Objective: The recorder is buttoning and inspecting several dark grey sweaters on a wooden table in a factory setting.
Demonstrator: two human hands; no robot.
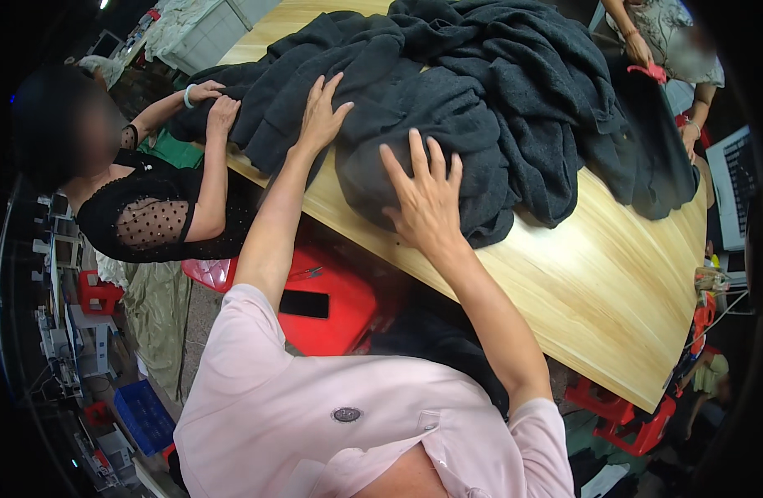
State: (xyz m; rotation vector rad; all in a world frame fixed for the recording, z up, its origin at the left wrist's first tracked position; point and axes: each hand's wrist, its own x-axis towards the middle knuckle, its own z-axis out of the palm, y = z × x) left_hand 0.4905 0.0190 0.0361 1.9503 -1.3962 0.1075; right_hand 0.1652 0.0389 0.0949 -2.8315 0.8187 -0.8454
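Observation:
A big heap of dark grey cloth (531,75) covers the far part of the wooden table (597,274). My left hand (319,116), fingers spread, rests on or just over the cloth's left folds. Closer to the near table edge, my right hand (427,195) lies with fingers apart against a rounded bundle of the same cloth. Neither hand grips anything. To the left, a co-worker's hands (220,112) hold the cloth's edge. At the far right, another person's hand (639,51) holds a small red tool (650,70) by the cloth.
Below the table edge, a red stool (340,311) bears a black phone (304,304) and small snips (305,273). More red stools (635,423) stand under the right corner. A blue crate (143,415) sits on the floor at lower left.

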